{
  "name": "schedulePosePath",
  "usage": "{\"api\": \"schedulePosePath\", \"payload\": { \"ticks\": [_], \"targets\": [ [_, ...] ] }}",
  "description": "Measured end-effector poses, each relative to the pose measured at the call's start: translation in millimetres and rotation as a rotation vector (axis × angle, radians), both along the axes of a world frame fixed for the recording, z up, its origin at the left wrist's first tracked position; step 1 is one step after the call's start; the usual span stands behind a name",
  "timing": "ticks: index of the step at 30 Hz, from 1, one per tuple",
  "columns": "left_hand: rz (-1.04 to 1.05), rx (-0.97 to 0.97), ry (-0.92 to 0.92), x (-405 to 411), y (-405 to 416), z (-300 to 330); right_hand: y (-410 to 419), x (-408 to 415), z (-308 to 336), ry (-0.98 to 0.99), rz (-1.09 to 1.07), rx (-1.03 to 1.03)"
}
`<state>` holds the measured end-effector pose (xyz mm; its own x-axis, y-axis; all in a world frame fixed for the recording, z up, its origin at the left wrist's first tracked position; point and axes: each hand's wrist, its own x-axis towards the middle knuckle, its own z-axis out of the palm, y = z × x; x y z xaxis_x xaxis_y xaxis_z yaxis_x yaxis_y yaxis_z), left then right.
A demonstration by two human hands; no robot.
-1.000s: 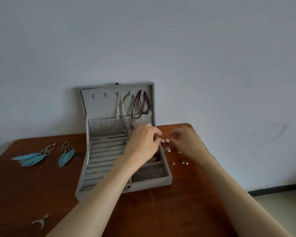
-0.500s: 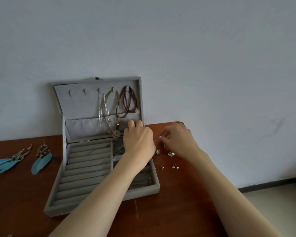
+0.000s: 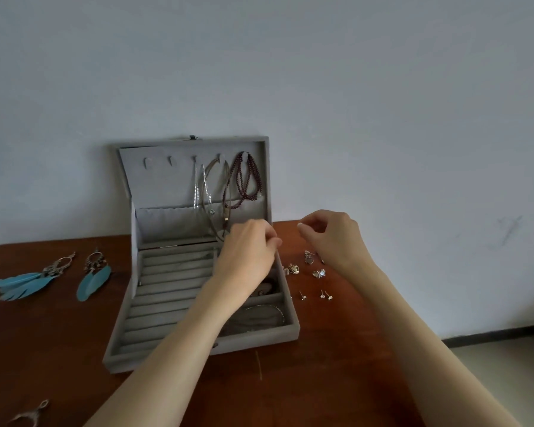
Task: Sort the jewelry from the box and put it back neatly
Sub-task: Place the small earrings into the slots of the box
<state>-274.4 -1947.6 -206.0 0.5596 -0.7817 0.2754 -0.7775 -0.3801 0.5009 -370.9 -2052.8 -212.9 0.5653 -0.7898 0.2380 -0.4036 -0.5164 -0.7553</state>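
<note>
**Fingers pinched over the open box**

Fingers [image 3: 270, 238] of the left hand [image 3: 247, 254] are curled with tips drawn together above the right side of the box [image 3: 167, 343]; whether they pinch anything I cannot tell; the right hand [image 3: 336, 238] hangs just past the box's right wall, its thumb and forefinger closed on a small pale bead-like piece [image 3: 299, 224], the other fingers curled.

Grey and felt-lined, the box stands open at the tabletop's [image 3: 321, 380] back edge, lid [image 3: 154, 180] upright against the wall [image 3: 383, 87]; silver chains [image 3: 202, 188] and a dark red bead strand [image 3: 247, 177] hang from hooks inside the lid; ring rolls [image 3: 167, 291] fill the left part of the tray; a thin bangle [image 3: 269, 312] lies in the front right compartment.

Right of the box, near the back edge, lie small metal earrings [image 3: 293, 269]; three studs [image 3: 321, 294] sit just in front of them; toward the left edge rest two blue feather earrings [image 3: 22, 283], [image 3: 92, 280], apart from each other; a small metal clip [image 3: 31, 414] lies at the front left corner.
</note>
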Motion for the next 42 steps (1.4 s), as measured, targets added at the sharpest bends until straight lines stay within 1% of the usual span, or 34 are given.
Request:
{"api": "schedulePosePath", "payload": {
  "ticks": [2,4,8,11,15,18,26,29,32,36,42],
  "targets": [
    [0.011,-0.054,0.029,9,25,9,16,5,6,-0.037,0.043,0.024],
    [0.025,-0.087,0.013,23,53,13,36,13,12,-0.051,0.113,0.045],
    [0.122,-0.105,-0.047,56,106,15,75,36,23,-0.081,0.261,0.138],
    [0.179,-0.070,-0.099,75,125,5,97,62,23,-0.060,0.316,0.158],
    [0.195,-0.053,-0.132,90,129,-6,114,95,11,0.010,0.313,0.061],
    [0.160,-0.003,-0.177,95,126,-11,120,110,3,0.089,0.319,-0.019],
    [0.195,0.008,-0.222,100,123,-22,123,125,-9,0.210,0.352,-0.104],
    [0.247,-0.037,-0.217,93,125,-22,125,127,-12,0.216,0.355,-0.100],
    [0.310,-0.053,-0.190,88,125,-19,127,130,-13,0.237,0.372,-0.142],
    [0.307,-0.080,-0.271,84,125,-18,129,130,-13,0.230,0.383,-0.172],
    [0.282,-0.043,-0.418,93,122,-26,129,132,-16,0.180,0.353,-0.115]
  ]
}}
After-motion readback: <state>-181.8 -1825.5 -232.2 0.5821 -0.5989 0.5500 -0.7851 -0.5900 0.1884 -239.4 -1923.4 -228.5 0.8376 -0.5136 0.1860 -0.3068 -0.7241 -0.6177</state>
